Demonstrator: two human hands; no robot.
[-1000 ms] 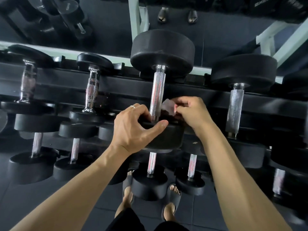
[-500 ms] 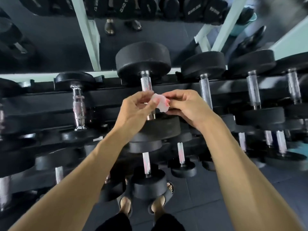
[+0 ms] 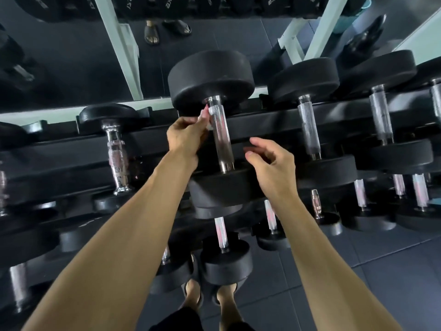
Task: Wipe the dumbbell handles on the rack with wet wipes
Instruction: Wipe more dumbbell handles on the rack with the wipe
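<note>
A large black dumbbell lies on the top tier of the rack (image 3: 274, 125), its knurled steel handle (image 3: 220, 137) running toward me. My left hand (image 3: 186, 137) pinches a small white wet wipe (image 3: 208, 115) against the upper left side of that handle, just under the far weight head (image 3: 211, 80). My right hand (image 3: 272, 163) hovers to the right of the handle's lower part with loosely curled fingers, holding nothing and touching nothing.
More dumbbells fill the tiers: a chrome-handled one (image 3: 115, 151) to the left and steel-handled ones (image 3: 309, 130) to the right. Smaller dumbbells (image 3: 220, 235) sit on lower tiers. A mirror behind reflects the floor. My sandalled feet (image 3: 193, 295) stand on dark tiles.
The wipe passed from both hands into my left hand, which moved up to the top of the handle. My right hand let go and drew back to the right.
</note>
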